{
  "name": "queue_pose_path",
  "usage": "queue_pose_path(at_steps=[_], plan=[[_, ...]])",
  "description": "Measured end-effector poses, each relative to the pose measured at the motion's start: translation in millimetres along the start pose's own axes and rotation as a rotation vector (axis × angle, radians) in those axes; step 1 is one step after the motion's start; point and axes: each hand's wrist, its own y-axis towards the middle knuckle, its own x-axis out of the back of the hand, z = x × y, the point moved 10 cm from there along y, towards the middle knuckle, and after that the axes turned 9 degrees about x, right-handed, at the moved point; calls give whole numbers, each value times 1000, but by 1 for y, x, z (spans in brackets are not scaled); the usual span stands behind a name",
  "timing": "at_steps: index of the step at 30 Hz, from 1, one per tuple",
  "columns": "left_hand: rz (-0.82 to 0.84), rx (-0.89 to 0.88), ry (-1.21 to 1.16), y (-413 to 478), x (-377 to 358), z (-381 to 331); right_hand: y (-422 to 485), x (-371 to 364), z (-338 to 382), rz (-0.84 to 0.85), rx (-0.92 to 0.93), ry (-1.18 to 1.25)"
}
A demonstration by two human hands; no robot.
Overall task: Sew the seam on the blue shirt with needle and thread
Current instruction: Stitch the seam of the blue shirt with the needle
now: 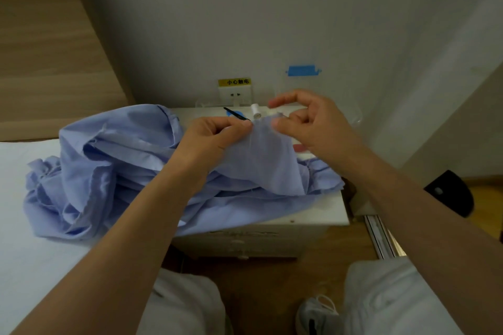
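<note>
Two hands hold up one flap of the blue shirt [261, 160]. Your left hand [215, 136] pinches the top edge of the flap tight between thumb and fingers. Your right hand [310, 125] pinches the other top corner with its thumb and a bent finger. Its first finger sticks up free. The flap is pulled flat between your hands, above the little white cabinet [321, 212]. The rest of the shirt lies in a heap, partly on the cabinet and partly on the white bed [24, 239].

I think you are getting the cloth ready for a stitch on the seam. The needle is too small to see, so I cannot tell which hand has it, or if you hold it at all. A spool of white thread [255, 111] stands just behind the flap, near a thin black tool [234, 114].

For the next move, hold the cloth tight with your left hand so the seam line stays flat. Then push the needle through both layers close to the edge. Pull the thread slowly so it does not knot. Mind the fingertip behind the cloth, because the needle could poke it.
</note>
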Motion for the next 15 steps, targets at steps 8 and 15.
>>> queue_pose_path(at_steps=[8, 15], plan=[[21, -133, 292, -4, -1, -10, 0, -9, -10, 39, 59, -137], [14, -150, 279, -5, 0, -12, -2, -11, -11, 53, 48, -103]])
